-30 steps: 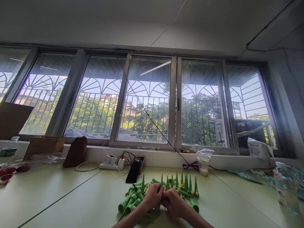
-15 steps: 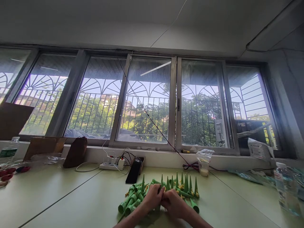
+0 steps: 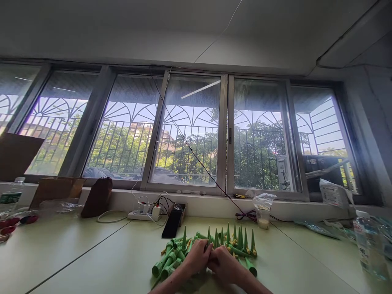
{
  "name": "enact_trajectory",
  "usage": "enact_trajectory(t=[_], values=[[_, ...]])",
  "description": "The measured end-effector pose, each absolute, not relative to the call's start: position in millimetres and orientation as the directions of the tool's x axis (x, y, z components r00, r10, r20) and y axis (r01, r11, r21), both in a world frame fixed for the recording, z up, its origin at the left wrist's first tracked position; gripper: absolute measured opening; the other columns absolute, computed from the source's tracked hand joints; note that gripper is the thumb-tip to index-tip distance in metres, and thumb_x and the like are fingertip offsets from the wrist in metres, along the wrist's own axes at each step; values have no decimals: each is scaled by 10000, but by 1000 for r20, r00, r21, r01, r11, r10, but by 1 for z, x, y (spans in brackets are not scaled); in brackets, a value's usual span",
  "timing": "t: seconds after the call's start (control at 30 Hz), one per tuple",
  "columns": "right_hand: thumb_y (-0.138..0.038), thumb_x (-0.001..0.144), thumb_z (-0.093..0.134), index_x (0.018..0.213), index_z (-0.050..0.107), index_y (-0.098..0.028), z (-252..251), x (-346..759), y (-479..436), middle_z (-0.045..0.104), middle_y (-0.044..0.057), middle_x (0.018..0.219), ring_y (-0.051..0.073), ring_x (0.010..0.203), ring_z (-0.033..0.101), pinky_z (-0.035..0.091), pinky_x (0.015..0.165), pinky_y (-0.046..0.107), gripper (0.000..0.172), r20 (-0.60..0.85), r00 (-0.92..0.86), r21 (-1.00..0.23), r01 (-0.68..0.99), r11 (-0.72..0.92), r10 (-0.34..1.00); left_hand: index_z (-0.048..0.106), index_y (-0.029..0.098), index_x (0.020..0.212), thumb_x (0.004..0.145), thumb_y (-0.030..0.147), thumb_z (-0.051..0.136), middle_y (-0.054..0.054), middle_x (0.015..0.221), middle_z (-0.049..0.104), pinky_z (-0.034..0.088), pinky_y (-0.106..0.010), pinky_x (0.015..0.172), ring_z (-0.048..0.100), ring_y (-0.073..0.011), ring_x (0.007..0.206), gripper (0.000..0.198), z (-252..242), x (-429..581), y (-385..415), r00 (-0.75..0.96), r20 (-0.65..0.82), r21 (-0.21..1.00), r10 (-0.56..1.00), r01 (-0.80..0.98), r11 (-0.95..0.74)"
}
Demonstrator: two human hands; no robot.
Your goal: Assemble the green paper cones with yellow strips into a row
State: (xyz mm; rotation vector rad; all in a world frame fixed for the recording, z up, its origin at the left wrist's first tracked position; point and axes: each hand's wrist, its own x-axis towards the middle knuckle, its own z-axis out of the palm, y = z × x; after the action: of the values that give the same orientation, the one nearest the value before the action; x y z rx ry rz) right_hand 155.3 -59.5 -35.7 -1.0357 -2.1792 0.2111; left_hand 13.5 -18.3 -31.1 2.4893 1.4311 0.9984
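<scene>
My left hand (image 3: 197, 256) and my right hand (image 3: 223, 263) meet at the centre of the table, fingers closed and pressed together. What they hold is hidden by the fingers. Around them lies a pile of green plastic parts. Thick green tubes (image 3: 167, 263) lie to the left of my left hand. Several pointed green cones (image 3: 240, 239) stand upright behind and to the right of my right hand, with small yellow pieces (image 3: 254, 252) at their bases. One green cone (image 3: 251, 266) lies on its side, right of my right hand.
A black phone (image 3: 172, 222) lies behind the pile, near a power strip (image 3: 141, 215) with cables. A plastic cup (image 3: 263, 214) stands at the back. One clear bottle (image 3: 366, 241) is at the right, another (image 3: 12, 196) at the far left. A dark brown bag (image 3: 97, 197) stands back left.
Both hands remain together at the same spot, with only a slight shift of the fingers. The green parts look the same.
</scene>
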Motion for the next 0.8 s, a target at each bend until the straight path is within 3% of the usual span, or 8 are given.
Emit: enact_trajectory(t=[0.17, 0.8], values=[[-98, 689, 526, 589, 660, -106, -37, 157, -59, 439, -45, 515, 74, 541, 313, 233, 503, 195, 168, 519, -429, -396, 647, 652, 740, 591, 162, 715, 930, 372, 369, -65, 772, 622, 324, -292, 697, 532, -195, 788, 374, -32, 12, -19, 359, 494, 384, 792, 728, -568], [-97, 681, 538, 517, 572, -114, -39, 156, -56, 281, -63, 502, 68, 536, 250, 198, 482, 205, 168, 543, -427, -398, 627, 670, 723, 595, 170, 724, 934, 404, 370, -58, 765, 629, 326, -286, 690, 542, -189, 777, 387, -39, 12, -9, 370, 516, 358, 772, 726, -587]])
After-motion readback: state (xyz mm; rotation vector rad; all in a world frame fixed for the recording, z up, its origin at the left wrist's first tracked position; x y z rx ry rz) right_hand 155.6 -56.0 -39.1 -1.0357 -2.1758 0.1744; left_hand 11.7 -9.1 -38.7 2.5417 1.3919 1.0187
